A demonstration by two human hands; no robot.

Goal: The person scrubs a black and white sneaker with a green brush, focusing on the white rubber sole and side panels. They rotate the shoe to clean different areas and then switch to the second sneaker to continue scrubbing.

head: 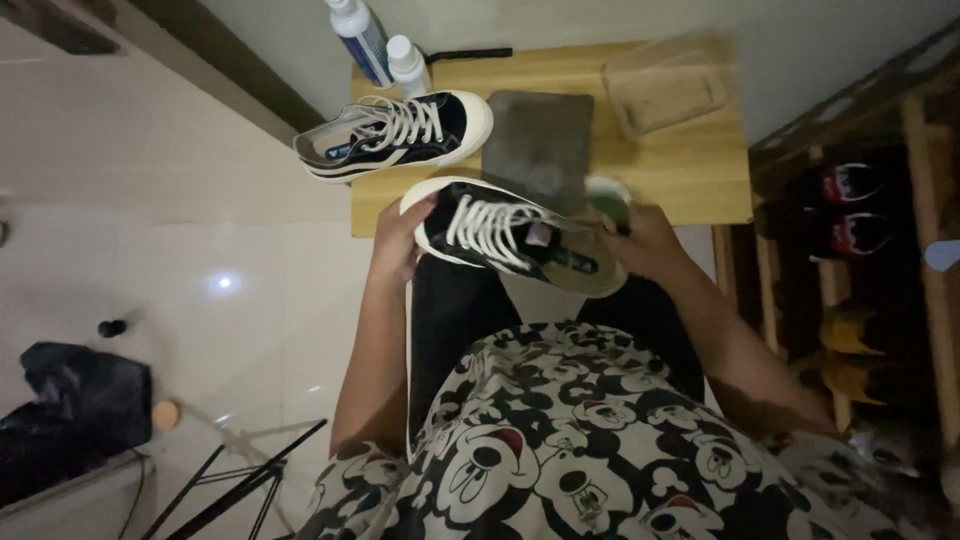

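Your left hand (398,240) grips the toe end of a black canvas sneaker (500,235) with white laces and a white rubber toe cap, the fingers (420,205) closed over the cap's rim. Your right hand (645,245) holds the heel end of the same shoe, fingers wrapped about it; the exact grip there is partly hidden by the shoe's collar. The sneaker is held in the air above your lap, just in front of the near edge of the wooden worktop (700,180), toe pointing to your left, upper facing up and slightly tilted toward you. A small green and white object (612,195) shows just behind the heel, near your right hand; what it is cannot be made out. On the worktop, the matching second sneaker (400,135) lies at the left, overhanging the edge, its toe pointing right. Beside it, near the middle, lies a dark grey cloth or pad (538,135). At the back right sits a clear rectangular plastic container (668,88). At the back left stand two bottles, a taller blue and white one (360,35) and a shorter white one (407,62), with a black-handled tool (470,54) lying just beside them. To your right, a wooden shoe rack (925,200) holds red and yellow footwear. On the tiled floor (200,200) to your left lie a black bag (85,400) and a folded black stand (240,480).
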